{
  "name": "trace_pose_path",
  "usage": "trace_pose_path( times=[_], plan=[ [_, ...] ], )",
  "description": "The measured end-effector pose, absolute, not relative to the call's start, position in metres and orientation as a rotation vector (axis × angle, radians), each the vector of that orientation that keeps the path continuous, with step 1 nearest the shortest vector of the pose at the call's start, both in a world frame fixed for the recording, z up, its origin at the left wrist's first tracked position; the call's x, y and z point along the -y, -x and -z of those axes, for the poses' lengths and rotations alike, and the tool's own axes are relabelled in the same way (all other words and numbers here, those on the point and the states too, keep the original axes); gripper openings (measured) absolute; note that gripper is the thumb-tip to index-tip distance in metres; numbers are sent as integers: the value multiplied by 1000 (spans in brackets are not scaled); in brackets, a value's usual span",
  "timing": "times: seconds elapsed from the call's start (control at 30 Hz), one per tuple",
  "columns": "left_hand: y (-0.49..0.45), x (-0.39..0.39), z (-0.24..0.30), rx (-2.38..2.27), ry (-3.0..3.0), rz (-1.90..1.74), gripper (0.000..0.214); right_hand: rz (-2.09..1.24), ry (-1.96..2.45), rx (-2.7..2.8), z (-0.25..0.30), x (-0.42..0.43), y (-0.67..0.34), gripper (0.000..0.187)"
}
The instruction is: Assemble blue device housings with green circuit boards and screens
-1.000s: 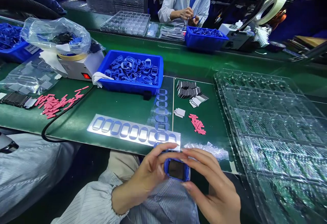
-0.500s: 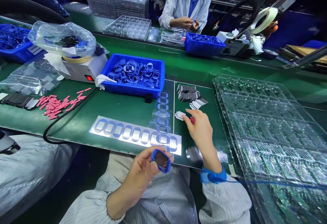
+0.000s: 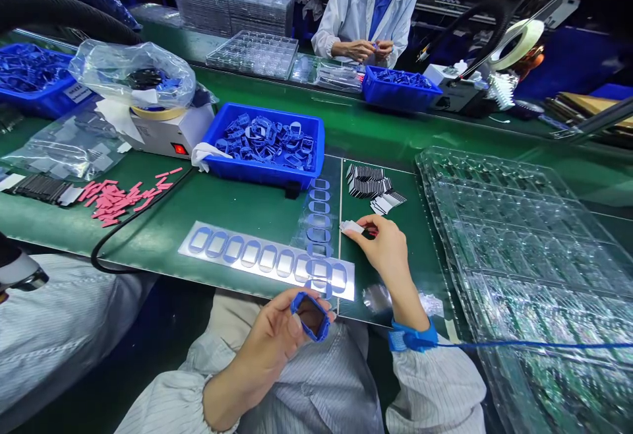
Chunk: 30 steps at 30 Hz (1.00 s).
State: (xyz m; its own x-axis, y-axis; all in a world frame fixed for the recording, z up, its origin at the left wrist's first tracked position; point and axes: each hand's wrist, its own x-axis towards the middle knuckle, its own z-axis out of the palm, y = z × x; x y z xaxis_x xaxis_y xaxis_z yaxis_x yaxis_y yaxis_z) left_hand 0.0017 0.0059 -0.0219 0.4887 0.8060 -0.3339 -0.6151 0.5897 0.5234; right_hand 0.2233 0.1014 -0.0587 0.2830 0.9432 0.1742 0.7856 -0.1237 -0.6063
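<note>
My left hand (image 3: 277, 325), closed, holds a blue plastic watch-like housing (image 3: 324, 328) with a dark window, tilted toward me above my lap. Thumb and fingers grip its left and upper edges. On the green bench to the right, my right hand (image 3: 388, 249) pinches at small white pieces (image 3: 352, 225); its fingertips partly cover them. Something small and red shows behind its fingers. Black-and-white strips (image 3: 368, 182) lie in a fanned pile just beyond this hand. A silvery sheet with blue ring-shaped stickers (image 3: 267, 259) lies between the left hand and the bench middle.
A blue bin (image 3: 321, 137) of blue housings stands beyond the sticker sheets. Pink strips (image 3: 111, 203) and a black cable (image 3: 106, 243) lie to the left. Clear trays (image 3: 519, 223) are stacked at right. A blue wrist strap's cord (image 3: 519, 343) runs rightward. A co-worker (image 3: 366, 18) sits opposite.
My right hand's thumb and index finger have come together around the white pieces, having been apart beside them. The left hand still holds the housing, almost unmoved. The view has shifted slightly.
</note>
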Motion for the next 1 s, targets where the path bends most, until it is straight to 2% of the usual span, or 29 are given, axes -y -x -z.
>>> trace_pose_path(
  times=[0.33, 0.4, 0.53, 0.6, 0.73, 0.83, 0.9, 0.97, 1.0],
  plan=[
    [0, -6, 23, -642, -560, -885, 34, -483, 1604, 1329, 20, -61, -222, 29],
    [-2, -7, 23, -631, -693, -905, 34, -678, 1526, 1390, 7, -42, -215, 34],
    [-4, -8, 17, -525, -898, -853, 33, -1273, 1224, 1399, -4, -8, -191, 45],
    [-4, -7, 12, -459, -891, -778, 34, -1379, 1140, 1333, -2, 3, -179, 48],
    [-8, -2, 7, -368, -715, -755, 34, -1310, 1143, 1353, 3, 10, -167, 54],
    [-9, 0, 5, -386, -606, -821, 33, -1066, 1194, 1488, 1, 10, -172, 53],
    [-8, -1, 2, -411, -555, -835, 32, -835, 1248, 1490, -4, 10, -180, 41],
    [-7, -3, 0, -414, -513, -810, 33, -684, 1253, 1528, -11, 10, -188, 21],
    [-7, -3, -1, -409, -498, -797, 33, -653, 1234, 1612, -15, 9, -190, 23]
  ],
)
